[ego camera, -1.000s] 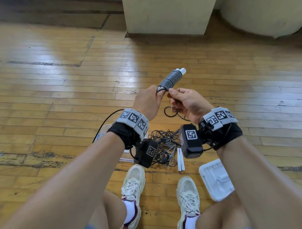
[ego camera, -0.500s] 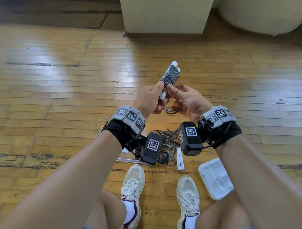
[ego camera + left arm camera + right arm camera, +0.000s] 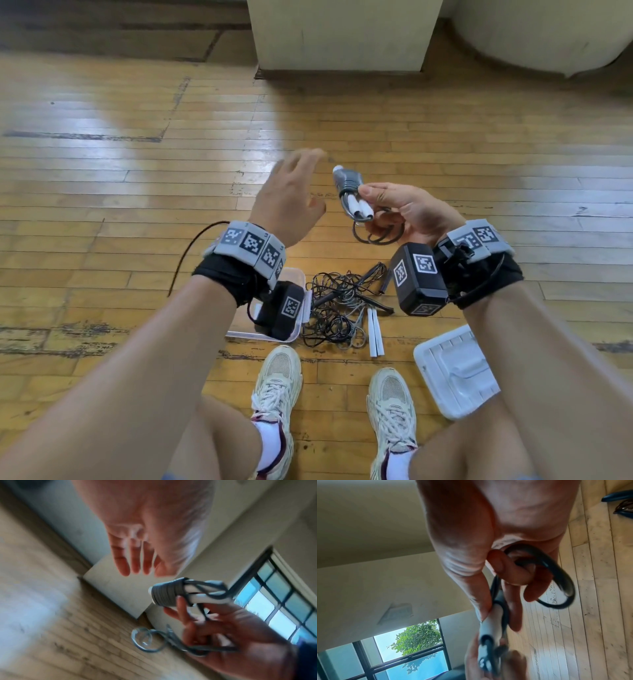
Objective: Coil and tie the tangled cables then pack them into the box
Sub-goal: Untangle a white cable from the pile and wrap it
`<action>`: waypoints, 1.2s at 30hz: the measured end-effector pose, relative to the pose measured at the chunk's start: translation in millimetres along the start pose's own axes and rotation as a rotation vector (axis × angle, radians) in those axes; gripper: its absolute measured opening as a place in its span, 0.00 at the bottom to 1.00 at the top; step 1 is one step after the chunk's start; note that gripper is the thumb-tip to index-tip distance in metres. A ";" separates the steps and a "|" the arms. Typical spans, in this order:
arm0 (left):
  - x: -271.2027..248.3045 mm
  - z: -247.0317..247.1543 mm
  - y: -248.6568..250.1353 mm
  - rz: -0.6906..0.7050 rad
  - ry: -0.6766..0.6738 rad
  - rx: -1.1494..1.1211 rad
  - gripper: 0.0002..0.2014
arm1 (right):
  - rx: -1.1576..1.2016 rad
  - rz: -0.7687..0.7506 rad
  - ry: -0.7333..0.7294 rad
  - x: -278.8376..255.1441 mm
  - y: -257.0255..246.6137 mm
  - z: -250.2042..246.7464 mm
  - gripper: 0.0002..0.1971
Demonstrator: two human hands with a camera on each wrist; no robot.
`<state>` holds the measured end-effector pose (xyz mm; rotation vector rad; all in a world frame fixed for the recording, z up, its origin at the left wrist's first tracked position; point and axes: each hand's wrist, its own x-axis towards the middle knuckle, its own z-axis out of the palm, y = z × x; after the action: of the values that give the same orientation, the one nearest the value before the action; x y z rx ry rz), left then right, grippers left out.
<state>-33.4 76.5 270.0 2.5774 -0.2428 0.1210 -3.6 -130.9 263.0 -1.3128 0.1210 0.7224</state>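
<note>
Cable (image 3: 349, 181) wound round two white sticks sits up in the right hand (image 3: 407, 212), thumb and fingers pinching it, loose loops dangling below. Left hand (image 3: 289, 202) hovers just beside, fingers spread, holding nothing. Down on the floor (image 3: 102, 178), more tangled cables (image 3: 335, 308) lie beside the box (image 3: 301, 301).

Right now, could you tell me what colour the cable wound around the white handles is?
Grey cable, clearest in the left wrist view.
</note>
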 end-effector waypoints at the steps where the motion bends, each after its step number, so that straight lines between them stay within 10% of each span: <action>1: -0.5 3.1 -6.4 0.114 -0.040 0.075 0.32 | -0.052 0.023 -0.018 -0.5 -0.3 0.5 0.29; 5: -2.2 11.1 -7.8 0.281 -0.079 0.041 0.29 | -0.110 0.088 -0.110 -2.0 -4.9 6.0 0.28; 9: -3.1 6.4 -6.7 0.176 -0.084 0.009 0.17 | -0.093 0.118 -0.148 -7.9 -9.8 7.9 0.10; 17: -5.3 5.2 4.9 -0.130 -0.229 -0.460 0.14 | 0.026 0.045 0.022 -2.0 -4.1 17.8 0.09; 29: -8.0 29.2 5.5 -0.023 -0.006 0.198 0.19 | -0.310 -0.001 0.216 3.3 6.8 39.6 0.09; 36: -14.2 46.4 14.6 0.054 -0.093 0.238 0.29 | -0.137 -0.008 0.325 7.3 13.7 30.6 0.17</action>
<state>-48.5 41.8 236.2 2.8176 -0.3514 0.0520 -14.9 -99.1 256.8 -1.5551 0.3323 0.5127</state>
